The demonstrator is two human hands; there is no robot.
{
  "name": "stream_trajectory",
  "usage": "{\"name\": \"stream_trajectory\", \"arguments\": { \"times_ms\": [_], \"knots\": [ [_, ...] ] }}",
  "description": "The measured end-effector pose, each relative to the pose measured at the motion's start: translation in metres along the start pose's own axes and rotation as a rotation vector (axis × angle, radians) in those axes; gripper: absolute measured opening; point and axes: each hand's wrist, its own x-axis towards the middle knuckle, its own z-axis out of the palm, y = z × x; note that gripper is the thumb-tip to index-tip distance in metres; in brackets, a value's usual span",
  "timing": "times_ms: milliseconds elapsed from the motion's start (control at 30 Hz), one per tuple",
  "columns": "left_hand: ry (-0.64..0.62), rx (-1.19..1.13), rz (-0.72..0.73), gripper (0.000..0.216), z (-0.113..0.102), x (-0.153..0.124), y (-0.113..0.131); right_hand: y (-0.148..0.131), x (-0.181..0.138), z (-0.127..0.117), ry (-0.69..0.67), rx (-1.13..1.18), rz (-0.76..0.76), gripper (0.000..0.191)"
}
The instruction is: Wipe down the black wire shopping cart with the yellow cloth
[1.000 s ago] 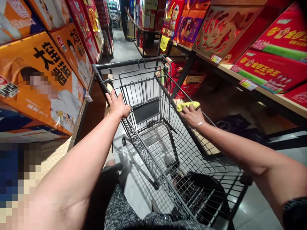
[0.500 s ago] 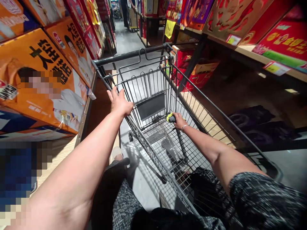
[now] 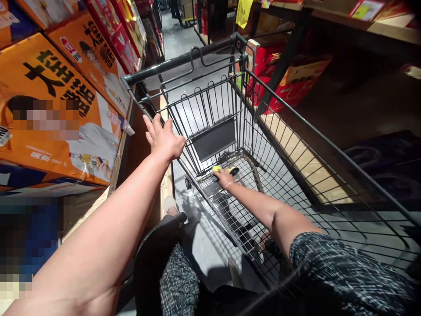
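Note:
A black wire shopping cart (image 3: 296, 127) fills the middle of the view. My left hand (image 3: 163, 139) rests on the cart's left top rim, with its fingers wrapped over the wire. My right hand (image 3: 224, 177) reaches deep inside the basket, down at the wire floor near the far end. It presses a yellow cloth (image 3: 219, 169) against the bottom wires there. Part of the cloth is hidden under the fingers.
Orange boxes (image 3: 55, 109) with black lettering lean on the wooden shelf at the left. Red boxes (image 3: 289, 83) stand on the low shelf at the right. The cart's handle bar (image 3: 184, 59) points down the grey aisle floor (image 3: 177, 37). My patterned clothing (image 3: 345, 272) shows at the bottom.
My right hand has moved the yellow cloth from the cart's right rim down inside the basket to its floor. The view has tilted downward. My left hand stayed on the left rim.

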Motion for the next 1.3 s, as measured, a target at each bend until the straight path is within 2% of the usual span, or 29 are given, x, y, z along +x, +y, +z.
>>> {"name": "stream_trajectory", "arguments": {
  "times_ms": [100,200,300,400,467,533,600,667,800,900,1033,1067,1133,1200,1233,1300],
  "knots": [
    [-0.018,0.123,0.1,0.056,-0.006,-0.006,0.009,-0.033,-0.016,0.016,-0.064,0.015,-0.273,0.057],
    [-0.093,0.238,0.226,0.044,-0.011,-0.019,0.02,-0.024,-0.021,0.014,-0.063,0.006,-0.316,0.048],
    [-0.239,0.331,0.391,0.045,-0.014,-0.046,0.03,0.028,-0.019,-0.003,-0.012,-0.013,-0.17,0.044],
    [-0.371,0.359,0.541,0.055,-0.016,-0.086,0.038,0.093,-0.022,-0.017,0.063,-0.06,0.065,0.052],
    [-0.392,0.328,0.628,0.056,-0.014,-0.112,0.042,0.123,-0.027,-0.02,0.108,-0.098,0.169,0.057],
    [-0.348,0.277,0.66,0.048,-0.009,-0.128,0.043,0.134,-0.033,-0.018,0.12,-0.096,0.215,0.06],
    [-0.288,0.246,0.652,0.043,-0.004,-0.134,0.042,0.124,-0.04,-0.01,0.107,-0.061,0.233,0.061],
    [-0.248,0.243,0.654,0.042,0.0,-0.131,0.04,0.098,-0.048,0.002,0.09,-0.026,0.205,0.062],
    [-0.205,0.253,0.681,0.04,0.005,-0.112,0.037,0.04,-0.068,0.028,-0.009,0.006,-0.086,0.066],
    [-0.201,0.253,0.672,0.04,0.008,-0.098,0.035,0.02,-0.08,0.03,-0.111,0.005,-0.218,0.071],
    [-0.176,0.217,0.651,0.041,0.013,-0.083,0.031,0.03,-0.079,0.0,-0.241,0.006,-0.247,0.085],
    [-0.162,0.203,0.646,0.041,0.014,-0.08,0.029,0.034,-0.076,-0.012,-0.256,0.019,-0.268,0.083],
    [-0.147,0.176,0.638,0.042,0.016,-0.075,0.028,0.041,-0.067,-0.04,-0.249,0.067,-0.248,0.064],
    [-0.153,0.155,0.638,0.043,0.018,-0.072,0.027,0.043,-0.054,-0.066,-0.168,0.13,-0.088,0.041],
    [-0.157,0.144,0.642,0.044,0.019,-0.071,0.027,0.042,-0.046,-0.077,-0.112,0.157,0.02,0.039],
    [-0.156,0.119,0.653,0.044,0.02,-0.069,0.026,0.038,-0.028,-0.091,-0.013,0.193,0.207,0.051]
  ]
}}
